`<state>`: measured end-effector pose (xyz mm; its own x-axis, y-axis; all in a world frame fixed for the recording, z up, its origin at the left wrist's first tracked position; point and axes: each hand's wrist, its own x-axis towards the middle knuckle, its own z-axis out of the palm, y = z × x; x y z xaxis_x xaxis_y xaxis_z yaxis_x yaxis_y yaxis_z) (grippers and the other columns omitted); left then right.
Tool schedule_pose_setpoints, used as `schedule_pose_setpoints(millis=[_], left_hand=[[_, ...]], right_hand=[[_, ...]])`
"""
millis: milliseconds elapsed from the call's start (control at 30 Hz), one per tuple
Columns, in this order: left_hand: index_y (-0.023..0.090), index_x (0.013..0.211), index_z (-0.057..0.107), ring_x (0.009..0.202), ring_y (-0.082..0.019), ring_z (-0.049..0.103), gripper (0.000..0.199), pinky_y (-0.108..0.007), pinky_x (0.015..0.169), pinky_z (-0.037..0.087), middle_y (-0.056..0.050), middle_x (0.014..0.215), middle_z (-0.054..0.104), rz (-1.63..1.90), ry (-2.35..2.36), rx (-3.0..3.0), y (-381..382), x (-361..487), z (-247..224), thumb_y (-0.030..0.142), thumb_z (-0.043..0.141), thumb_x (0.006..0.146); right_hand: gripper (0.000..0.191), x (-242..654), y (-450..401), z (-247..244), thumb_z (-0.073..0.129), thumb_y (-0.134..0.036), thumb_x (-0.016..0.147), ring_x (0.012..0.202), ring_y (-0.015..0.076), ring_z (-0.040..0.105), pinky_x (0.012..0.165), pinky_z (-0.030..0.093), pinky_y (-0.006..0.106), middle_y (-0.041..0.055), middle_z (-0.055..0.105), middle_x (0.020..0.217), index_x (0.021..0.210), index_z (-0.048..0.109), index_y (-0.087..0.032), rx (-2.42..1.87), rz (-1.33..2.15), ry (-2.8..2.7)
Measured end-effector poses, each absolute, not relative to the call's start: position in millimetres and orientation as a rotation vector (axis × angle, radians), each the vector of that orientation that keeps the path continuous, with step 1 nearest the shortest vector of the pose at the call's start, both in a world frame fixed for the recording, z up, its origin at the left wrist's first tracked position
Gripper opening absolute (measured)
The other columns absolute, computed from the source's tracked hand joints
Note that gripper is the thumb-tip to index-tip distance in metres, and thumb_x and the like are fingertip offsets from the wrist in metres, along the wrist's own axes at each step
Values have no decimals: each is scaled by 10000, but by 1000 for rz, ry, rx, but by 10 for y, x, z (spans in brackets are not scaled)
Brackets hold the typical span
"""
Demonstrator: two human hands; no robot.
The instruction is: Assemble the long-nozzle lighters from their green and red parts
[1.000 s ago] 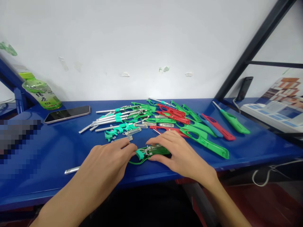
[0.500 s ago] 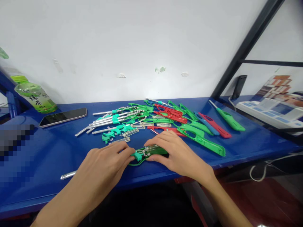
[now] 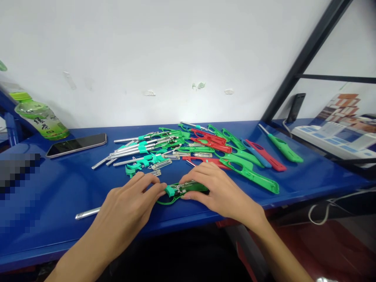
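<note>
Down at the near edge of the worktop [image 3: 61, 180], the green shell [image 3: 188, 190] is being held open side up, between the two hands. It is being clamped between thumb and fingers by the right hand [image 3: 225, 192], while the teal piece [image 3: 170, 191] at its left end is being pinched by the left hand [image 3: 131, 205], fingertips together. White wires [image 3: 178, 188] are being shown inside the shell, beside the teal piece. A metal tube [image 3: 87, 213] is being partly hidden by the left forearm; whether it is being touched cannot be told.

Just beyond the hands, steel tubes [image 3: 132, 149], clear tanks [image 3: 161, 164] and red shells [image 3: 216, 145] are being kept in a loose heap. To the right, a green lighter [image 3: 284, 148] is being left apart; over on the left, a phone [image 3: 76, 145] is being overlooked by a tilted bottle [image 3: 41, 119].
</note>
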<state>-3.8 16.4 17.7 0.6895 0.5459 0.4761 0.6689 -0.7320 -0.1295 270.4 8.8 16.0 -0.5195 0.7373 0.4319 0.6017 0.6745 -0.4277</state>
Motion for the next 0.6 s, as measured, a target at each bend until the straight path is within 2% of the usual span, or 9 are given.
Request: schedule_pose_setpoints(millis=[200,400,600], left_hand=[[187,1088,724,916,-250,703,291,-299,592,508,-74,1034,737,-670,-941,-2635,206,-9,156,190,439,1143],[209,1049,706,820,-187,710,244,-275,630,531,-26,964,718,-898,-952,-2649,246,-4,93,263,492,1153],[213,1087,703,810,-197,749,289,-289,628,554,-23,974,739,-853,-1007,-2653,264,7,74,313,444,1168]], right_hand=[[181,2701,91,144,772,-339,1035,1109,206,704,1014,447,363,-12,805,1173,1185,724,-250,-1023,294,-2297],[192,2702,87,142,784,-341,1024,1089,202,705,993,455,363,-17,803,1156,1177,717,-247,-1023,279,-2296],[263,2710,87,127,781,-367,1024,1137,209,686,1031,469,361,-10,777,1229,1249,693,-264,-1061,282,-2279]])
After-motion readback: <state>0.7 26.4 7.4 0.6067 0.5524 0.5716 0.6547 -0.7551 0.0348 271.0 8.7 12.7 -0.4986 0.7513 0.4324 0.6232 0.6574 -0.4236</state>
